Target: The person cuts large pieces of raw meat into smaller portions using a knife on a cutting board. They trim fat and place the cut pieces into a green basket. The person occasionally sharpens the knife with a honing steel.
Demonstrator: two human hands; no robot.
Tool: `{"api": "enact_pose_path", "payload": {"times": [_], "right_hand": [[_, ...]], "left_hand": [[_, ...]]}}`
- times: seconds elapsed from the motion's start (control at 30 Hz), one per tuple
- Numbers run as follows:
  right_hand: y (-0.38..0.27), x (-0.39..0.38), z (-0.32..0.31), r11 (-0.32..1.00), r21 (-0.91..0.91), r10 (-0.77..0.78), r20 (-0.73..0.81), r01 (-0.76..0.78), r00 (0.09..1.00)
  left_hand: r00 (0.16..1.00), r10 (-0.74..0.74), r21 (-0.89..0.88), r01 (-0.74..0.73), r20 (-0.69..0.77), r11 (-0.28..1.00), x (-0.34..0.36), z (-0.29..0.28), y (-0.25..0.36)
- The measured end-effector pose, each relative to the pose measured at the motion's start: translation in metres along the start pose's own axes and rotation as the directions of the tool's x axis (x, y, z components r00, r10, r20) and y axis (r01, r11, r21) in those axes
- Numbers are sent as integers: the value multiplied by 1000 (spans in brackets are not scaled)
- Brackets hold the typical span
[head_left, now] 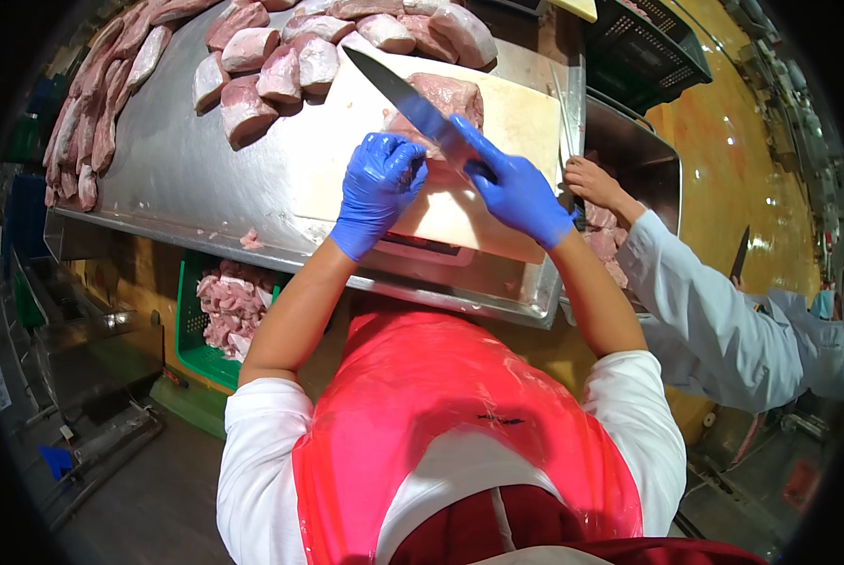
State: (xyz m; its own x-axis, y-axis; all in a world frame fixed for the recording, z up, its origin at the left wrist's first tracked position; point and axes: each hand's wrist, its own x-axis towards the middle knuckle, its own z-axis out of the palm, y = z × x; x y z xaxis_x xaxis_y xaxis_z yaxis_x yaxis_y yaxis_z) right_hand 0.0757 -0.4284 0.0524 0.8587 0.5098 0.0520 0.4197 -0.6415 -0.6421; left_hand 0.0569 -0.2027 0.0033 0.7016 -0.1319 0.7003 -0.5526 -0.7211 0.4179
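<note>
My right hand (516, 188), in a blue glove, grips a large knife (393, 92). Its broad dark blade points up and to the left, passing over a pink piece of meat (452, 98). The meat lies on a white cutting board (521, 118). My left hand (379, 184), also gloved in blue, is curled closed just left of the knife, by the near side of the meat. Whatever its fingers may hold is hidden. The blade covers part of the meat.
Several cut meat chunks (281, 71) lie across the far side of the metal table (158, 141), with long strips (92, 113) at its left. A green crate (191, 325) of trimmings stands below. At right, another person's hand (596, 184) holds a thin rod-like tool (561, 113) beside a meat tub (662, 151).
</note>
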Motion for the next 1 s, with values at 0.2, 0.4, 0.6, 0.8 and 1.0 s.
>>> {"api": "enact_pose_path", "payload": {"times": [0.2, 0.4, 0.6, 0.8, 1.0], "right_hand": [[16, -105, -47, 979, -41, 200, 382, -200, 902], [22, -132, -74, 959, 200, 169, 158, -199, 973], [-30, -11, 3, 839, 525, 155, 19, -142, 988], [-41, 0, 15, 991, -31, 131, 174, -127, 976], [-25, -114, -75, 905, -402, 333, 456, -142, 826]], "left_hand": [[986, -168, -33, 169, 16, 985, 0, -20, 2], [984, -169, 10, 169, 58, 986, 10, -20, 24], [847, -531, -299, 511, 18, 806, -4, -14, 10], [904, -428, -327, 401, -12, 856, -21, -15, -25], [820, -565, -313, 563, 96, 765, -21, -54, -53]]}}
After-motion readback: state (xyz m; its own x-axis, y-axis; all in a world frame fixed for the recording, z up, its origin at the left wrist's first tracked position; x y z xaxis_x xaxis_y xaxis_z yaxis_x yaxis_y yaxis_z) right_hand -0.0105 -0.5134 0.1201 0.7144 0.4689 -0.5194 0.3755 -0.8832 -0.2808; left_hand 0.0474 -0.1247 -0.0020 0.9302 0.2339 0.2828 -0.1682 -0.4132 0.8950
